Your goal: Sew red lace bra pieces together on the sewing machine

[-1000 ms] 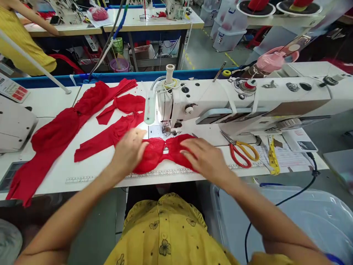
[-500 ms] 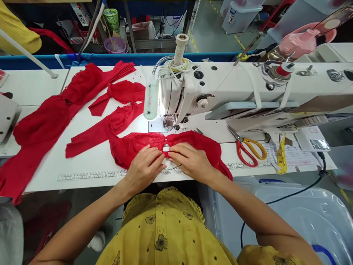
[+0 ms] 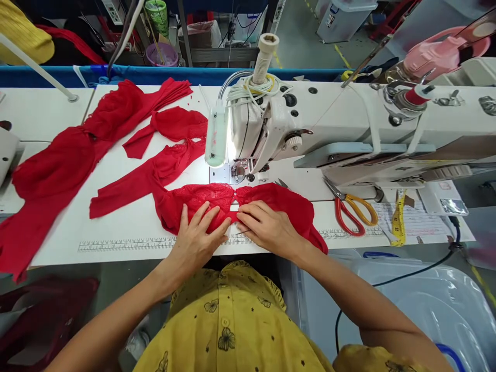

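Observation:
A red lace bra point(image 3: 287, 194) lies across the front of the white sewing table, its two cups joined by a narrow centre piece. Flat on the left cup rests my left hand point(image 3: 197, 243), fingers spread and thumb near the middle. My right hand point(image 3: 271, 227) has its fingers pressed together on the band by the centre gap. A thin dark pointed thing shows under the right fingers; its kind is hidden. Just behind the bra stands the sewing machine point(image 3: 341, 116), with its needle and presser foot point(image 3: 238, 173) lit by a lamp point(image 3: 216, 137).
More joined red bra pieces point(image 3: 73, 155) stretch over the table's left side. Orange-and-red-handled scissors point(image 3: 351, 209), a yellow tape measure point(image 3: 398, 219) and papers lie at right. A printed ruler point(image 3: 127, 244) runs along the front edge. A clear plastic bin point(image 3: 406, 299) stands below right.
My left hand has loosened from the centre band and spread its fingers over the left cup. My right hand stays at the centre. The view has shifted slightly.

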Tool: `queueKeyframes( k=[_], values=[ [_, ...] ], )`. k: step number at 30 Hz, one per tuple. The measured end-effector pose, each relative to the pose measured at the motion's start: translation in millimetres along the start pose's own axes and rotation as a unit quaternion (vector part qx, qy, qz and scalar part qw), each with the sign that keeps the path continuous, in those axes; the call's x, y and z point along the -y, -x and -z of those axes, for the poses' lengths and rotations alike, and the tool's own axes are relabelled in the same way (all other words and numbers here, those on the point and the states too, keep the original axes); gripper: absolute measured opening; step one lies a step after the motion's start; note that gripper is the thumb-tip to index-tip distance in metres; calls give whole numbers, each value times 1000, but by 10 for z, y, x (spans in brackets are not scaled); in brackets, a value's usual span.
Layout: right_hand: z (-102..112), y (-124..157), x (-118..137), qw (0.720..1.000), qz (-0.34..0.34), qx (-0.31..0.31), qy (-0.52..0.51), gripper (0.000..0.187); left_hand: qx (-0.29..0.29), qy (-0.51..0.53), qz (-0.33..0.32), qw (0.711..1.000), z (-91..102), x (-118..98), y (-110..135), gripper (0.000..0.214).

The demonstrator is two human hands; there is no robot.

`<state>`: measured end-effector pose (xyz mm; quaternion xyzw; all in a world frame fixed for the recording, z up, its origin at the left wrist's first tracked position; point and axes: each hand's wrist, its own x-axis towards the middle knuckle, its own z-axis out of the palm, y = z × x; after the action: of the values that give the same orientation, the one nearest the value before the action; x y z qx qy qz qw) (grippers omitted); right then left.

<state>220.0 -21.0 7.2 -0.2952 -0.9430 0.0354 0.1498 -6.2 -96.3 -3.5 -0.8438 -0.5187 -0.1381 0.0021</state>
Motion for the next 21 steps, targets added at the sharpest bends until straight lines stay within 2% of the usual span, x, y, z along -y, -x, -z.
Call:
queueKeyframes(
  k=[5,8,10,13,17,21],
  values=[
    [-62,-11,39,998,-26,-58,18,22,-113,-22,50,992,-63,-125,-224,25],
    [-66,-14,37,997,-29,-70,32,22,-142,-43,56,987,-146,-123,-390,20],
    [-79,-7,18,996,-19,-74,42,22,-147,-42,40,988,-180,-73,-463,23],
    [-120,11,-12,998,-8,-48,29,26,-125,-42,-8,991,-171,7,-487,26],
    [-117,20,-22,1000,-6,3,16,30,-48,-88,-70,992,-55,17,-381,34],
    [36,-32,-41,999,-24,23,-20,25,-13,-42,-54,998,97,-1,-294,37]
  ],
)
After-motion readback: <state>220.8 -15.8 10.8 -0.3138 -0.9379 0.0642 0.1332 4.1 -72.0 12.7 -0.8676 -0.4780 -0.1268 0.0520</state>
